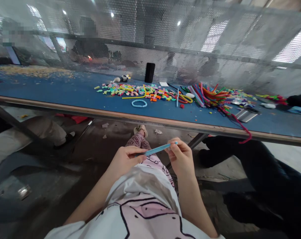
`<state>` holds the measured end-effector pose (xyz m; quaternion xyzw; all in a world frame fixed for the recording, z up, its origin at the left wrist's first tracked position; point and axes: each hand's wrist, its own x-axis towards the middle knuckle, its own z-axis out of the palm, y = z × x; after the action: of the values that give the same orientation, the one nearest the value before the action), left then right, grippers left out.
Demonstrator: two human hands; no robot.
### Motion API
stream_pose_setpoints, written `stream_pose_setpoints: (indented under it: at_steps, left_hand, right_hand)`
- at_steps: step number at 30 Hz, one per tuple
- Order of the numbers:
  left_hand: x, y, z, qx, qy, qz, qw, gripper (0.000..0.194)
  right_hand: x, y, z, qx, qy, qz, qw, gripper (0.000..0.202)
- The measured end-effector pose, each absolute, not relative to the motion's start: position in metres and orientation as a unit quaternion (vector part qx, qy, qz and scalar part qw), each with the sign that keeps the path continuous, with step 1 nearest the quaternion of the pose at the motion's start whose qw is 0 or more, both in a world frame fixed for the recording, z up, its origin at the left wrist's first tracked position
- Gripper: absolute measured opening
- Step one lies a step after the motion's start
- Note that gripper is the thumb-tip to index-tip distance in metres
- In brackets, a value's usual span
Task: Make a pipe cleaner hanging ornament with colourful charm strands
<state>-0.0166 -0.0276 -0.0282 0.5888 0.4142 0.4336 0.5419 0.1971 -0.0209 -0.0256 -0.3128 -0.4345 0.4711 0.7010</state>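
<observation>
A light blue pipe cleaner (pixel 157 149) is stretched between my hands above my lap; it looks doubled into a narrow strip. My left hand (pixel 127 159) pinches one end between thumb and fingers. Around the other end, the fingers of my right hand (pixel 180 155) are closed, with a small tip showing past them. Beyond my hands, on the blue table (pixel 95 104), lies a light blue pipe cleaner ring (pixel 139 103). A straight light blue piece (pixel 177 98) and a bent yellow pipe cleaner (pixel 134 97) are near it.
A pile of small colourful pieces (pixel 150 93) runs along the table, beside a bundle of pipe cleaners (pixel 207 94). Behind stand a black box-like object (pixel 150 72) and a perforated metal screen (pixel 130 33). A metal tin (pixel 247 114) is at right. People's legs (pixel 252 162) flank me.
</observation>
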Motion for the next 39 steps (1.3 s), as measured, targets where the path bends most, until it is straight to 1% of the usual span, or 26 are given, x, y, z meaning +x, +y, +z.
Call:
stream_pose_setpoints:
  at_steps: [4, 9, 15, 19, 21, 22, 24, 25, 27, 29, 30, 32, 34, 37, 39]
  left_hand:
    - [-0.017, -0.029, -0.028, 0.61, 0.425, 0.447, 0.497, 0.026]
    - [-0.017, -0.03, -0.028, 0.64, 0.412, 0.476, 0.441, 0.021]
    - [-0.016, -0.032, -0.027, 0.631, 0.408, 0.488, 0.444, 0.017]
    - [-0.019, -0.025, -0.034, 0.616, 0.433, 0.478, 0.454, 0.019]
    - [-0.022, -0.017, -0.042, 0.579, 0.46, 0.481, 0.472, 0.021]
    - [-0.022, -0.012, -0.046, 0.55, 0.472, 0.48, 0.494, 0.02]
    - [-0.019, -0.006, -0.051, 0.468, 0.488, 0.478, 0.561, 0.021]
    - [-0.015, -0.005, -0.051, 0.432, 0.473, 0.474, 0.604, 0.023]
    - [-0.005, -0.007, -0.047, 0.353, 0.417, 0.441, 0.712, 0.033]
    - [0.004, -0.01, -0.037, 0.274, 0.341, 0.431, 0.789, 0.038]
    - [0.007, -0.011, -0.032, 0.242, 0.325, 0.441, 0.8, 0.035]
    - [0.009, -0.008, -0.023, 0.181, 0.327, 0.471, 0.799, 0.022]
    - [0.005, -0.001, -0.015, 0.103, 0.332, 0.479, 0.806, 0.015]
    - [-0.007, 0.008, -0.01, -0.002, 0.312, 0.472, 0.825, 0.019]
    - [-0.013, 0.012, -0.01, -0.025, 0.284, 0.487, 0.826, 0.022]
  right_hand:
    - [0.198, -0.02, -0.024, -0.319, -0.432, 0.464, 0.704, 0.012]
    - [0.199, -0.019, -0.027, -0.313, -0.418, 0.468, 0.713, 0.01]
    - [0.199, -0.018, -0.031, -0.318, -0.411, 0.467, 0.715, 0.014]
    - [0.198, -0.016, -0.033, -0.326, -0.403, 0.455, 0.724, 0.017]
    - [0.198, -0.016, -0.032, -0.313, -0.408, 0.422, 0.747, 0.014]
    - [0.198, -0.016, -0.031, -0.306, -0.42, 0.386, 0.763, 0.011]
    - [0.196, -0.019, -0.027, -0.292, -0.478, 0.267, 0.784, 0.003]
    - [0.194, -0.021, -0.026, -0.282, -0.524, 0.197, 0.779, 0.008]
    - [0.189, -0.026, -0.023, -0.25, -0.631, 0.076, 0.731, 0.02]
    - [0.18, -0.03, -0.023, -0.21, -0.729, 0.008, 0.652, 0.023]
    - [0.176, -0.032, -0.024, -0.194, -0.765, -0.012, 0.614, 0.023]
    - [0.166, -0.034, -0.03, -0.164, -0.814, -0.041, 0.556, 0.021]
    - [0.16, -0.035, -0.038, -0.147, -0.832, -0.055, 0.533, 0.02]
    - [0.159, -0.032, -0.044, -0.134, -0.851, -0.077, 0.502, 0.023]
    - [0.169, -0.023, -0.038, -0.124, -0.874, -0.082, 0.463, 0.024]
